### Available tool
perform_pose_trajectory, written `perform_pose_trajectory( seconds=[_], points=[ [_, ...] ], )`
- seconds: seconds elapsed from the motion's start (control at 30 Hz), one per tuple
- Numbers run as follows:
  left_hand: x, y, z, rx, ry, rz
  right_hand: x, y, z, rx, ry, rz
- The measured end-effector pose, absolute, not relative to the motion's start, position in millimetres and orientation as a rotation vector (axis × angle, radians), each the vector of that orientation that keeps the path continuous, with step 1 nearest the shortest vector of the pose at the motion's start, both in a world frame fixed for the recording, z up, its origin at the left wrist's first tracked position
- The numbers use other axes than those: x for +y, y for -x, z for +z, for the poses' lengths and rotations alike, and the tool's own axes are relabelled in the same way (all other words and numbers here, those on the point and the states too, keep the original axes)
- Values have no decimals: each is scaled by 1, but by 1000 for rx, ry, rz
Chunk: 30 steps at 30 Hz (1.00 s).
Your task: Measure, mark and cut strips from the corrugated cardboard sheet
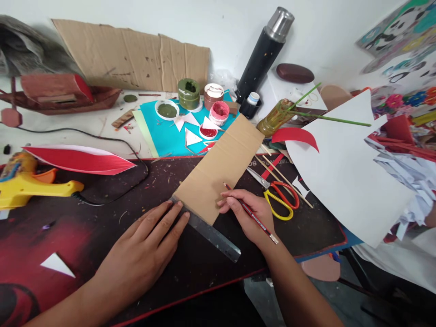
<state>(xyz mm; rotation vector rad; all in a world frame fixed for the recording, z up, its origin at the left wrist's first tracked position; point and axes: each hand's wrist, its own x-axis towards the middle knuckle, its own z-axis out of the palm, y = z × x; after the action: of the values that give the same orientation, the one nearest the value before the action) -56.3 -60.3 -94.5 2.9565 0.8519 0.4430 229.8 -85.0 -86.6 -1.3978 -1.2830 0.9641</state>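
R hand (259,208) holds pencil (260,225) w/ illeg. print (248,209).

Brown cardboard strip (221,163), faintly creased, flat beyond the left hand (148,245), dark ruler (214,237) along its near end beneath those fingertips, red-and-black pencil (252,215) slanted in the right hand (262,211)

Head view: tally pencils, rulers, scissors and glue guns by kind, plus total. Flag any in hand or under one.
Pencil: 1, held in the right hand
Ruler: 1, under the left hand's fingers
Scissors: 1 pair
Glue gun: 1
Total: 4
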Motion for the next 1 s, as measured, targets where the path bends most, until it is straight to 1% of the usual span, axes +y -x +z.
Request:
perform_pose_trajectory(
  seconds=[0.47,0.73,1.0],
  points=[
    [-60,58,-95,875,-2950,413,-86,-230,-88,-1278,1414,969],
    [-63,50,-92,718,-2881,496,-85,-230,-86,-1287,1426,979],
    [-64,47,-94,719,-2843,526,-84,-229,-87,-1266,1423,987]
  ],
)
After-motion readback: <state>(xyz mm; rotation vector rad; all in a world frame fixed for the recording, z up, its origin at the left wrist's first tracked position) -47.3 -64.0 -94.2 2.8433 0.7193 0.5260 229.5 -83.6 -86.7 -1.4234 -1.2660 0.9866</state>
